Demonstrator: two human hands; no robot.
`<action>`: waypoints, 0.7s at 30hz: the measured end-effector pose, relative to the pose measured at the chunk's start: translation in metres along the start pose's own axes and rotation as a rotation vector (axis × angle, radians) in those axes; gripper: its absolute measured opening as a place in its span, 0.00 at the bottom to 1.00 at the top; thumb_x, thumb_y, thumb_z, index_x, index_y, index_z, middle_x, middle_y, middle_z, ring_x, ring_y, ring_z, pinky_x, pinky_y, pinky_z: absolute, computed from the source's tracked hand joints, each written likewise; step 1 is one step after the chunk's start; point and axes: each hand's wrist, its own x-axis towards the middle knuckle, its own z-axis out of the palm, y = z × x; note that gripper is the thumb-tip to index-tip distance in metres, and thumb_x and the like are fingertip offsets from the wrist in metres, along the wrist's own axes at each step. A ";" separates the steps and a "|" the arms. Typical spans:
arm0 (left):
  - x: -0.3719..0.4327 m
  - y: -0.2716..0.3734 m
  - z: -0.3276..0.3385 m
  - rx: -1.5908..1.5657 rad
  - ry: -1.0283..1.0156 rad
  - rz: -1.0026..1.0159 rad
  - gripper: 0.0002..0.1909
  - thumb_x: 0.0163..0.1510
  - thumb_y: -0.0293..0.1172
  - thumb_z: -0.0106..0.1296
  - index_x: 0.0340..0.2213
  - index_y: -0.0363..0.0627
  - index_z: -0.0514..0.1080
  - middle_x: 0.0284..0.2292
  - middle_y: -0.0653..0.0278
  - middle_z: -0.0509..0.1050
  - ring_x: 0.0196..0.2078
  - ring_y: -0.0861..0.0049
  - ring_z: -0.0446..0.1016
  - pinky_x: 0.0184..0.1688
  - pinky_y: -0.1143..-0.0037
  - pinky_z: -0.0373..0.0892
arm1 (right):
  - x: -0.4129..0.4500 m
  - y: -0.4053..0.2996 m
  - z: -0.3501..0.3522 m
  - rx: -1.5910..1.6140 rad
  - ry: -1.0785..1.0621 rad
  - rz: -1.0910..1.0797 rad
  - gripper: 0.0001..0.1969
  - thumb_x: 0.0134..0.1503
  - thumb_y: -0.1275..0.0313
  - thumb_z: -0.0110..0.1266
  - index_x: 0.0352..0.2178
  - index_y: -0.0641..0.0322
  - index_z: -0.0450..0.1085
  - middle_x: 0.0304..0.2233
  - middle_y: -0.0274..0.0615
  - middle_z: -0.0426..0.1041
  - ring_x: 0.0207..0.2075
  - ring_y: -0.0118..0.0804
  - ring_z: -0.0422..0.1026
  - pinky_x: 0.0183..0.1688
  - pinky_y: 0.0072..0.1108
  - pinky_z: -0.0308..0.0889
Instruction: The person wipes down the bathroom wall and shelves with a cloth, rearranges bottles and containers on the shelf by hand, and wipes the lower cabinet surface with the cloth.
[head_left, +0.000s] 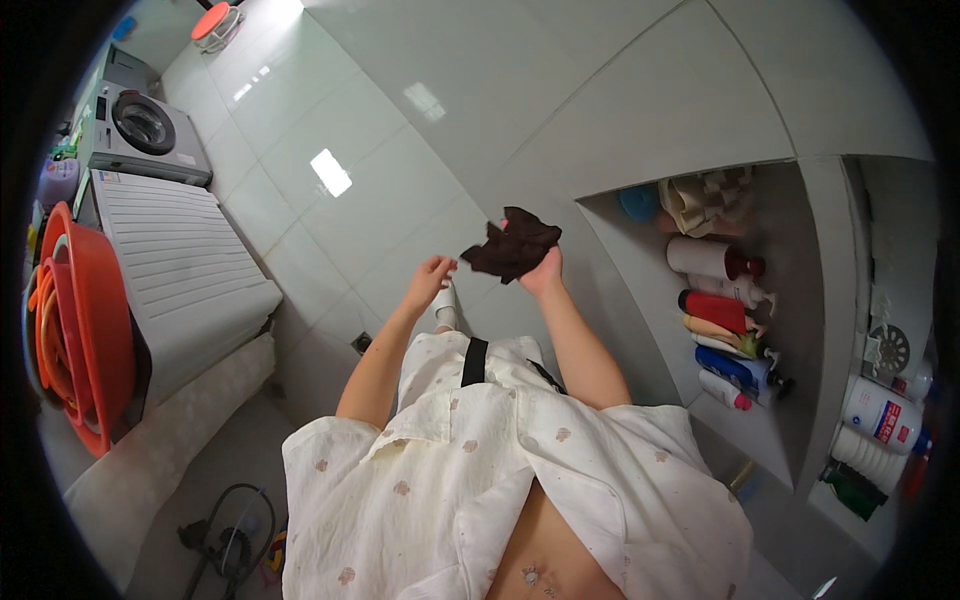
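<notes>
A crumpled dark brown cloth (517, 241) is held up in front of me by my right hand (544, 274). That hand grips its right side from below, and much of its fingers are hidden behind the fabric. Just left of the cloth, with a small gap between, is my left hand (433, 283). Its fingers are curled in towards the fingertips; whether something small is pinched there is too small to tell. Beneath the hands lies the glossy tiled floor (390, 247), and one white shoe (445, 304) shows below my left hand.
At left stand a front-loading washing machine (154, 131), a ribbed white washboard top (180, 262) and stacked orange basins (116, 337). A wall niche (795, 300) at right holds several bottles. Beyond are a red-topped stool (212, 21) and, low left, a dark hose (214, 517).
</notes>
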 end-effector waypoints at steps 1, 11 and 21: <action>0.000 0.022 0.013 -0.053 -0.002 0.030 0.20 0.51 0.44 0.40 0.39 0.42 0.66 0.34 0.64 0.69 0.37 0.76 0.67 0.36 0.75 0.65 | -0.014 -0.004 0.005 -0.053 -0.087 0.075 0.27 0.53 0.53 0.29 0.45 0.62 0.59 0.45 0.45 0.61 0.47 0.44 0.60 0.51 0.33 0.54; -0.045 0.069 0.100 -0.284 -0.280 0.208 0.22 0.49 0.37 0.46 0.44 0.39 0.60 0.40 0.65 0.65 0.43 0.79 0.62 0.43 0.78 0.60 | -0.107 -0.028 0.001 -0.454 -0.303 0.322 0.33 0.48 0.49 0.44 0.49 0.62 0.53 0.48 0.46 0.59 0.49 0.40 0.59 0.51 0.32 0.56; -0.106 0.034 0.183 0.014 -0.053 0.471 0.11 0.53 0.36 0.41 0.30 0.39 0.65 0.25 0.68 0.67 0.27 0.86 0.62 0.30 0.82 0.60 | -0.194 -0.069 -0.076 -1.373 -0.192 0.002 0.14 0.51 0.64 0.47 0.33 0.65 0.66 0.28 0.33 0.67 0.27 0.23 0.64 0.27 0.14 0.61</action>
